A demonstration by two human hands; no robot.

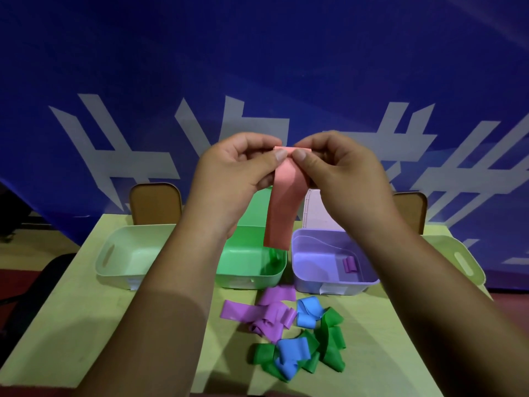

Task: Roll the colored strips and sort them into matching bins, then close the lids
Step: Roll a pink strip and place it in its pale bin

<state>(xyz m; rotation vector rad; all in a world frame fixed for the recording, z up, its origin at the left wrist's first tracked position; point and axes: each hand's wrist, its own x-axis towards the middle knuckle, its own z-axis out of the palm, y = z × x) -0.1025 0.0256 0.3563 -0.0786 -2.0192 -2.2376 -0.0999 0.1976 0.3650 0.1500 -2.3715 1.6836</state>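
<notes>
1. The pink strip (282,207) is up in the air, pinched at its top edge, and its long axis runs straight down from the fingers (279,155). The free end dangles below them, over the gap between the green bin (249,279) and the purple bin (329,283).
2. Both hands are on that top edge. The left hand (229,170) and right hand (337,167) each nip it between thumb and forefinger, thumb tips almost touching, the other fingers curled in behind. Neither hand is nearer; they share the grip evenly.
3. My read is that the roll starts here, and it turns on one thing: all the strip's length lies below the fingers, so the top edge has to be curled over and walked downward.
4. Below and right of the fingers, one purple roll (350,265) already sits inside the purple bin.
5. Further out, a pale bin (114,270) sits low to the left and another pale bin (463,259) low to the right. Which one takes pink I can't tell.
6. Well below the fingers, nearest the person, loose purple, blue and green strips (289,333) lie heaped on the tabletop (143,325), not yet rolled.
7. A brown lid (156,203) stands up behind the left pale bin, so the closing is yet to do.
</notes>
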